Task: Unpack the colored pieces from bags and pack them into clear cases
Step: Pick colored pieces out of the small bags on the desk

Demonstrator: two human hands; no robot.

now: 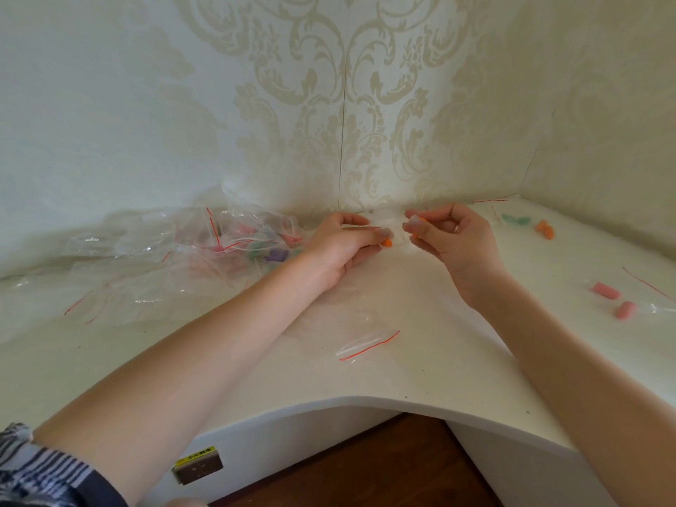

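My left hand (342,243) and my right hand (451,234) meet near the back wall, both pinching a small clear bag (391,225) stretched between them. An orange piece (386,243) shows at my left fingertips, and another bit of orange (417,234) sits against my right thumb. Whether these lie inside the bag I cannot tell. An empty zip bag with a red strip (367,345) lies flat on the white desk (420,367) in front of my hands.
A heap of clear bags (175,261) at left holds pink, green and purple pieces (272,252). At right lie green pieces (515,220), an orange piece (545,229), two pink pieces (614,300) and another bag (658,305). The desk's curved front edge drops to wood floor.
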